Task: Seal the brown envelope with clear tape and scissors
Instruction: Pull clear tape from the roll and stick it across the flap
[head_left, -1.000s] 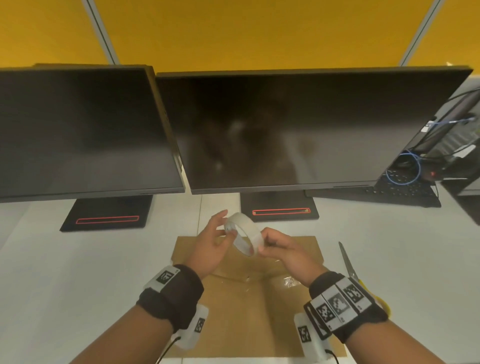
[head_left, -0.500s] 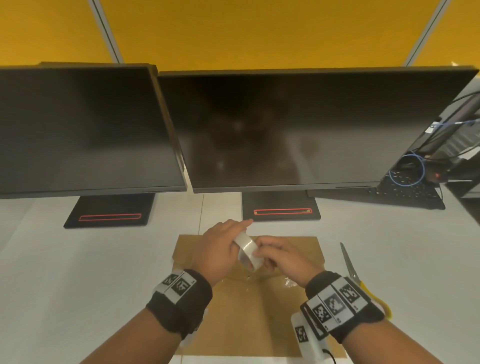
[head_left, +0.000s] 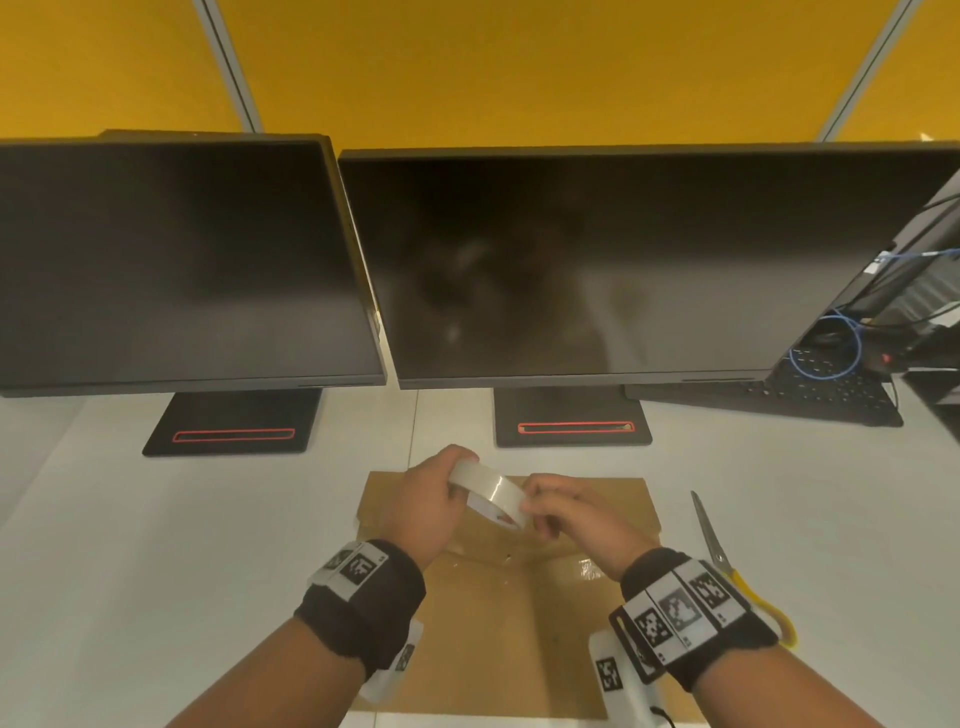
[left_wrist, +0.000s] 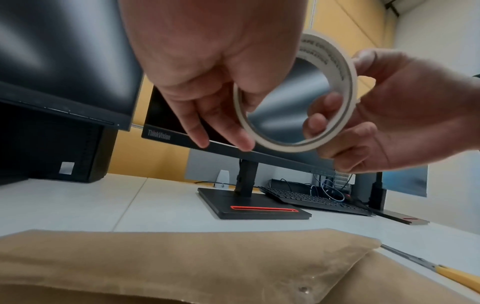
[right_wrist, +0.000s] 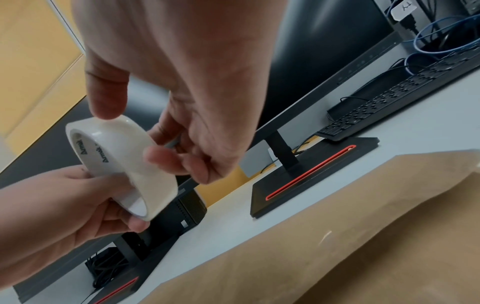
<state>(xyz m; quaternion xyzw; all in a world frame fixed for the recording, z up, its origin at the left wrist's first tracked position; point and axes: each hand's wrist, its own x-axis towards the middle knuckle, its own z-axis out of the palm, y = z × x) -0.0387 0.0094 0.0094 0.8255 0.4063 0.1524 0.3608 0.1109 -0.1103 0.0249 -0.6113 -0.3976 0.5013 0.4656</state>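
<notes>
1. You hold the tape roll (head_left: 491, 493) in the air over the far half of the brown envelope (head_left: 498, 623), well clear of the paper. The envelope lies flat on the white desk (head_left: 182, 545), in front of the monitors (head_left: 597, 260).

2. Your left hand (head_left: 423, 506) grips the roll from the left: in the left wrist view the thumb goes through the core and the fingers (left_wrist: 221, 131) lie along the outer face. It is closed on the roll, not clenched.

3. Your right hand (head_left: 569, 514) pinches the opposite rim, thumb on the outer band and fingertips curled at the edge. It looks as if you are feeling for the loose end, though no free end shows.

4. Judge the roll as light and stiff: a thin ring on a card core. Its outer wrap is likely smooth and slippery, so hold it through the core and by the rim rather than squeezing the flat faces.

5. Expect the tape itself to be thin, limp and sticky once lifted; it will probably curl back and cling to itself or your fingers. Take it by the very tip only.

6. The envelope is probably light and soft, and it may shift under a pull, so pin it before pressing tape down.

7. The scissors (head_left: 727, 566) lie on the desk just right of the envelope, blades pointing away, yellow handle nearest you. Pick them up by the handle.
</notes>
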